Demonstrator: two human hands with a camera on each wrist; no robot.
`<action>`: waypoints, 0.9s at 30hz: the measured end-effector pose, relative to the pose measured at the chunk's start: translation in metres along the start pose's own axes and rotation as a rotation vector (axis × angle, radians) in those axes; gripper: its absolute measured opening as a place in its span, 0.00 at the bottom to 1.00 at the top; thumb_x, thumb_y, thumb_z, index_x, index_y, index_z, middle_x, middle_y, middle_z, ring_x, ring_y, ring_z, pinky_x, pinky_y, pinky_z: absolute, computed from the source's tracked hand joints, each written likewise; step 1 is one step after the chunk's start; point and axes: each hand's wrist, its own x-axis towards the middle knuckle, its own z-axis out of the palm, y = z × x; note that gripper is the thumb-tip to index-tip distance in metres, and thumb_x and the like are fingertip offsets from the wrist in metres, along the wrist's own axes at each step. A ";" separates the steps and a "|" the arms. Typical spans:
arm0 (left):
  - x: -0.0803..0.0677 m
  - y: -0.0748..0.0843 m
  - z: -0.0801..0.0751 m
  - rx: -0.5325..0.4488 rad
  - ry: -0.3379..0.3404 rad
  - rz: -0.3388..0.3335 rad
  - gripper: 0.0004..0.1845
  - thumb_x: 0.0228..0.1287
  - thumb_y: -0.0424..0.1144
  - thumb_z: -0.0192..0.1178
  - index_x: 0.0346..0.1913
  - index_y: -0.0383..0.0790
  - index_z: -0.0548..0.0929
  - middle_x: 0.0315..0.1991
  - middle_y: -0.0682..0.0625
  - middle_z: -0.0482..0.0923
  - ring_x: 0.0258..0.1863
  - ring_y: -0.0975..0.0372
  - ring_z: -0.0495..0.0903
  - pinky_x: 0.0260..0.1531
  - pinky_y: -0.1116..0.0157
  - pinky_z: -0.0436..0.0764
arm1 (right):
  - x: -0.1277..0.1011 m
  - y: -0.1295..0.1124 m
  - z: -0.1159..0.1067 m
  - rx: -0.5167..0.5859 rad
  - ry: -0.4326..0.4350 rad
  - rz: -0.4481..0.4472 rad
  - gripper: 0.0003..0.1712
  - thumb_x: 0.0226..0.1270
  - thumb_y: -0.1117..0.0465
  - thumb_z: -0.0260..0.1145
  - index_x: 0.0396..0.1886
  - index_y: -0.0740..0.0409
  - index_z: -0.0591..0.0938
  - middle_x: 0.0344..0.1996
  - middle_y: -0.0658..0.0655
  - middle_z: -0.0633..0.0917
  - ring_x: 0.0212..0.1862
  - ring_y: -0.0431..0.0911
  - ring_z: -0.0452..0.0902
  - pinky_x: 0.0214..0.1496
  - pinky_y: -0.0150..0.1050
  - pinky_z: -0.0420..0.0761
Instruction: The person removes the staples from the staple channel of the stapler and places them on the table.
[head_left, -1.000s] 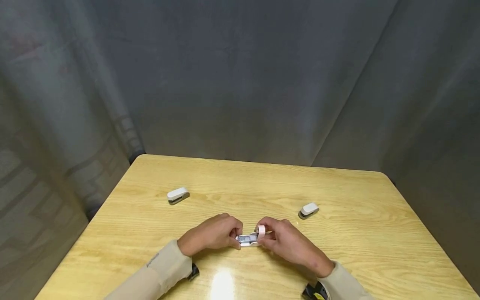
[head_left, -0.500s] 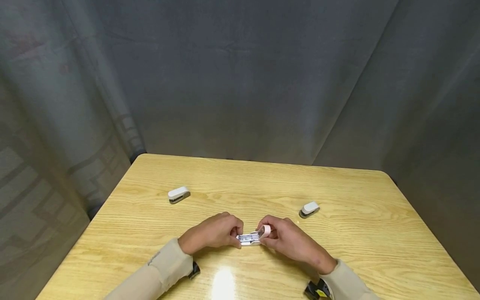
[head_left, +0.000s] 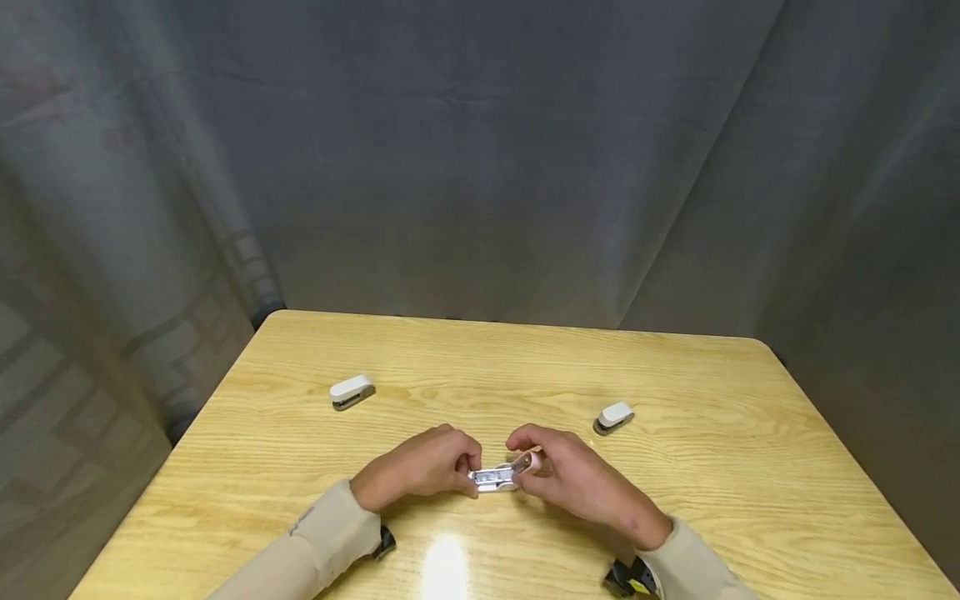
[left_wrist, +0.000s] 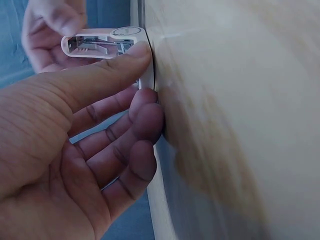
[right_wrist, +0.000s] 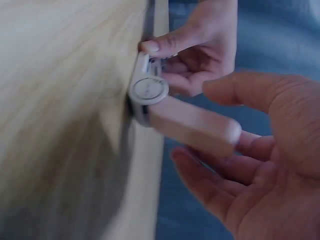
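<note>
A small stapler (head_left: pixel 494 477) lies opened on the wooden table, with metal parts showing inside. My left hand (head_left: pixel 423 468) pinches the end of its white base, the thumb (left_wrist: pixel 112 75) pressing along one side. The pale pink top arm (right_wrist: pixel 192 122) is swung well back from the base at the round hinge (right_wrist: pixel 149 90). My right hand (head_left: pixel 573 479) surrounds this top arm with loose, spread fingers. In the right wrist view its thumb (right_wrist: pixel 240 91) is apart from the arm, while the other fingers lie close behind the arm's end.
A white and grey stapler (head_left: pixel 352 392) stands at the back left of the table (head_left: pixel 465 358). Another similar stapler (head_left: pixel 614 418) stands to the right, beyond my right hand. Dark grey curtains (head_left: pixel 450 167) hang behind and beside the table.
The stapler's top arm has tilted further back toward the right. My right hand's index finger has lifted and its grip has loosened. My left hand keeps its pinch on the base.
</note>
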 end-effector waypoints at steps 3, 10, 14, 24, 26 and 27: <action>0.000 0.000 0.001 -0.001 0.001 0.005 0.12 0.56 0.37 0.79 0.27 0.48 0.82 0.18 0.62 0.73 0.17 0.73 0.67 0.21 0.72 0.68 | 0.000 -0.008 -0.001 -0.043 0.072 -0.069 0.17 0.69 0.65 0.72 0.55 0.53 0.82 0.49 0.50 0.86 0.43 0.43 0.81 0.44 0.39 0.80; -0.001 -0.001 0.001 -0.002 0.008 0.001 0.12 0.56 0.37 0.79 0.28 0.49 0.83 0.17 0.62 0.73 0.17 0.73 0.67 0.21 0.73 0.68 | 0.004 -0.023 -0.001 -0.027 0.110 -0.134 0.14 0.69 0.68 0.70 0.50 0.48 0.83 0.46 0.45 0.85 0.41 0.39 0.80 0.44 0.39 0.82; 0.000 -0.004 0.001 -0.022 0.012 0.007 0.11 0.56 0.37 0.79 0.29 0.47 0.84 0.17 0.62 0.73 0.17 0.73 0.67 0.22 0.73 0.69 | 0.007 -0.027 0.001 0.001 0.081 -0.102 0.12 0.69 0.69 0.68 0.49 0.51 0.85 0.43 0.47 0.86 0.39 0.36 0.81 0.42 0.36 0.83; -0.002 -0.006 0.001 -0.086 0.023 0.002 0.10 0.54 0.35 0.80 0.30 0.45 0.85 0.18 0.62 0.75 0.18 0.74 0.70 0.23 0.72 0.71 | 0.014 -0.026 0.012 -0.100 0.005 -0.086 0.05 0.70 0.69 0.69 0.43 0.60 0.88 0.35 0.47 0.87 0.32 0.33 0.78 0.34 0.31 0.80; -0.002 -0.005 0.001 -0.090 0.024 0.003 0.10 0.54 0.35 0.80 0.29 0.45 0.85 0.18 0.62 0.75 0.18 0.74 0.70 0.22 0.72 0.71 | 0.015 -0.025 0.015 -0.121 0.002 -0.080 0.05 0.69 0.70 0.70 0.41 0.61 0.88 0.33 0.46 0.87 0.31 0.32 0.76 0.32 0.31 0.79; -0.003 -0.005 0.001 -0.091 0.025 0.004 0.10 0.54 0.35 0.80 0.29 0.45 0.85 0.18 0.62 0.75 0.18 0.74 0.70 0.22 0.72 0.71 | 0.016 -0.025 0.015 -0.128 0.000 -0.076 0.05 0.69 0.70 0.70 0.41 0.60 0.88 0.33 0.46 0.87 0.30 0.32 0.76 0.32 0.31 0.78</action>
